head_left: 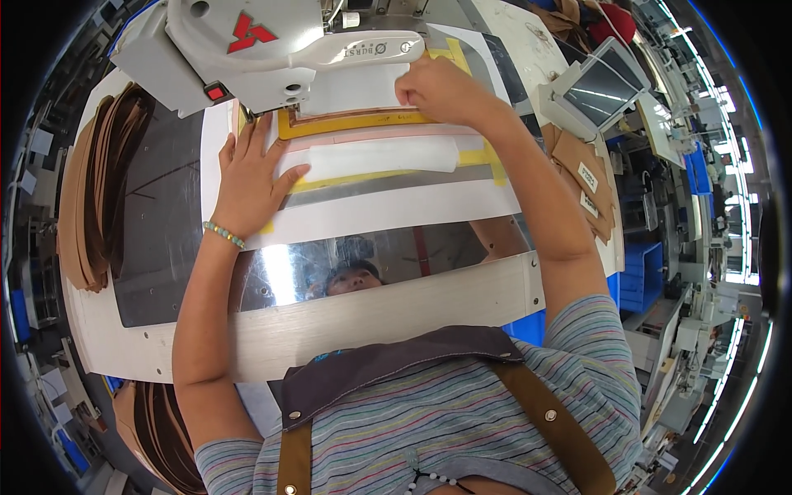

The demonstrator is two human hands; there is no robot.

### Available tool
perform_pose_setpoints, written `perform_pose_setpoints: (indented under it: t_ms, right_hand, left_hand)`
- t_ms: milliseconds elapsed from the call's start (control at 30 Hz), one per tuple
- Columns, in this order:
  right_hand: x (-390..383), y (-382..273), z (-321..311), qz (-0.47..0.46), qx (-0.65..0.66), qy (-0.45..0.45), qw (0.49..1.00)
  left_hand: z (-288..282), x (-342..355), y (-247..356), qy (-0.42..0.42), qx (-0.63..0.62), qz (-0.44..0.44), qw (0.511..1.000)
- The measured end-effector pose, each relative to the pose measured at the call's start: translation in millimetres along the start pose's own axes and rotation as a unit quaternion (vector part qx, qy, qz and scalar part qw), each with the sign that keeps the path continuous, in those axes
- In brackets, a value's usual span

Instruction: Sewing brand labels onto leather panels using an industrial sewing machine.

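Plainly, the left hand (252, 181) lies flat with its fingers spread, its fingertips by the left end of a yellow frame (363, 124), thumb on the white sheet (355, 203). The right hand (441, 89) is curled at the frame's right end; its fingertips are partly hidden, so I cannot tell whether it pinches anything. The frame lies under the sewing machine's head (239, 41), whose pale arm overhangs the work. Nearer the person is a white strip (384, 157). Brown pieces (95, 190) stack at left; a tilted screen (606, 82) stands at right. A shiny metal plate (396, 260) covers the table; workshop lights (722, 379) run behind.
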State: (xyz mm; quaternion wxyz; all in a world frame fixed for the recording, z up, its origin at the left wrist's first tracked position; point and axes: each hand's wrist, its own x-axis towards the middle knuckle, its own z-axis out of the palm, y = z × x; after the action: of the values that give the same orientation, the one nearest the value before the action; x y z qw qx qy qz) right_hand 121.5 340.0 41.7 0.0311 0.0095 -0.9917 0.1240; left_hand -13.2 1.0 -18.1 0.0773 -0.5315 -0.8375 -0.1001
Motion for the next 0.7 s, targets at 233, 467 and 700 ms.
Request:
perform_pose_setpoints:
  t_ms: [233, 467, 700]
  right_hand:
    - [-1.0, -19.0, 3.1, 0.001, -0.238, -0.049, 0.970]
    - [53.1, -68.9, -4.7, 0.033, -0.022, -0.002, 0.999]
    - [98.9, -64.0, 70.3, 0.114, 0.298, -0.014, 0.948]
  left_hand:
    - [4.6, -1.6, 3.2, 0.020, -0.019, 0.000, 1.000]
    - [-2.0, -4.8, 3.8, -0.005, -0.017, -0.014, 1.000]
    - [-7.1, 0.8, 7.7, 0.008, -0.038, -0.003, 0.999]
